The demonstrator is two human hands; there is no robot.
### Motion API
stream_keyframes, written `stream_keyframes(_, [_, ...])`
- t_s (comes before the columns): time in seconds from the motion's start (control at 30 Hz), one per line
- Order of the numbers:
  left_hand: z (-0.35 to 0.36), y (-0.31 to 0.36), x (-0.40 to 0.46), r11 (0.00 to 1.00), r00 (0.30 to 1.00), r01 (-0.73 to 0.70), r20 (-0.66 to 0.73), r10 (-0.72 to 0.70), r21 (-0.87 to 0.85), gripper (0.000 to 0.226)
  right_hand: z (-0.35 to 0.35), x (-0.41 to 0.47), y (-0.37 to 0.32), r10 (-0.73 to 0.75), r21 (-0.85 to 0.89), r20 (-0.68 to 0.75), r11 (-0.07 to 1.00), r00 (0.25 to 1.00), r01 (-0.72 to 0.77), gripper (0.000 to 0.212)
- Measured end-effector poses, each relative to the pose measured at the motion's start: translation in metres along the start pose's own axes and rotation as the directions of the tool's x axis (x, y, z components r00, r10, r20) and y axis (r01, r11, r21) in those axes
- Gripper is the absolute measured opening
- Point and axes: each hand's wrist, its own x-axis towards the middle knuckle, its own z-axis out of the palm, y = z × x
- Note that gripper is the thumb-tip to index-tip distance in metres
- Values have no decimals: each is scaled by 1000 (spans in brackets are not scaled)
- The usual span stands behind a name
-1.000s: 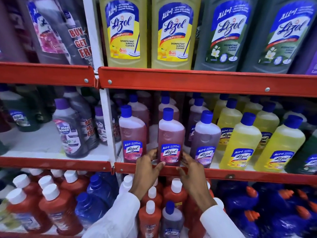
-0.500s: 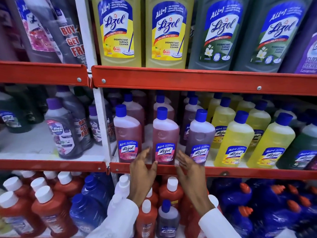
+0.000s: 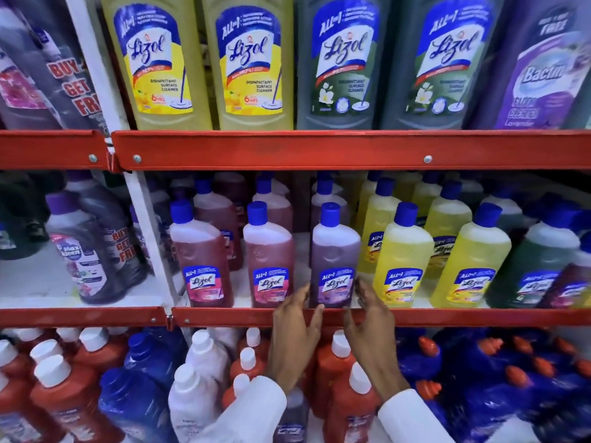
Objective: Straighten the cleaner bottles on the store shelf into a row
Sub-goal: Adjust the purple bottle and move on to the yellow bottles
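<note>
In the head view, both hands are now flanking the purple bottle (image 3: pixel 335 255), third from the left in the front row of the middle shelf (image 3: pixel 447 316), just right of the frame's centre. A second ago they were bracketing the pink bottle (image 3: pixel 268 257) next door; half a second ago they were lifting off it. So the pink bottle is standing released and upright, beside the other pink bottle (image 3: pixel 200 255) at centre left, and the work is moving one place rightward along the row.

The left hand (image 3: pixel 295 318) is reaching up from the lower centre, its fingers (image 3: pixel 303 290) loosely spread and lying against or just beside the lower left side of the purple bottle; I cannot tell whether they are pressing it. The right hand (image 3: pixel 367 318) is mirroring it, fingers (image 3: pixel 361 287) splayed at the bottle's lower right corner, in the gap before the yellow bottle (image 3: pixel 403 260). Neither hand is closing around anything; both are open, palms facing each other across the bottle's base.

The purple bottle is sitting at the front lip, its label facing out, roughly level with the two pink ones. Judging from this, the two pink bottles are already set, the purple one is the step in hand, and the yellow bottles toward the right of the frame are still waiting. A small squeeze and nudge is probably all it needs; a hard push could knock the bottles crowded behind it.
</note>
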Motion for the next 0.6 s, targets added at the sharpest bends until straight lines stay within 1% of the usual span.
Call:
stream_keyframes(0.1, [6,1,6,999,1000,12,-7,-12,36,36,-3,11,1,-22,-20,85,1000,996,24,56])
stream_keyframes(0.2, [9,-1,9,999,999,36,-20,-35,40,33,-6,17,4,-19,-13,130,1000,991,21,55])
stream_keyframes(0.37, [13,-1,9,996,998,50,-28,-48,76,31,-9,16,9,-38,37,133,999,990,33,56])
stream_keyframes(0.6, [14,2,9,996,997,68,-29,-67,54,34,-13,16,12,-28,66,118,998,993,20,57])
